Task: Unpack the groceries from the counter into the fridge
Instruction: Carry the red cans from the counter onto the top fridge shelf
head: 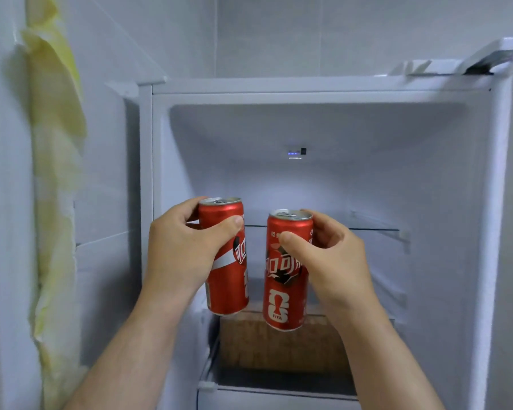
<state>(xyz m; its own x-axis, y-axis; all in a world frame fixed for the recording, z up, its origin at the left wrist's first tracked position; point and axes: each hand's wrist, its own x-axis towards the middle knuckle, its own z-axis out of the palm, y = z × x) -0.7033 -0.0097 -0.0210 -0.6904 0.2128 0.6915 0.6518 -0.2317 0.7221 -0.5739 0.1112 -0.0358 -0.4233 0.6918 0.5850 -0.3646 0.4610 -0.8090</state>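
In front of the open white fridge (308, 179), near its glass shelf (373, 227), the left hand (184, 250) grips the left can (228, 291) and the right hand (332, 261) the right can (282, 291), both upright and held round the upper body, likely stiff, smooth and slip-prone.

Soft even light, slight blur, bowed edges

The left can (228, 291) and right can (282, 303) are red with white lettering, black patches and silver tops. The fridge (427, 173) is white inside, with blue lights (293, 154).
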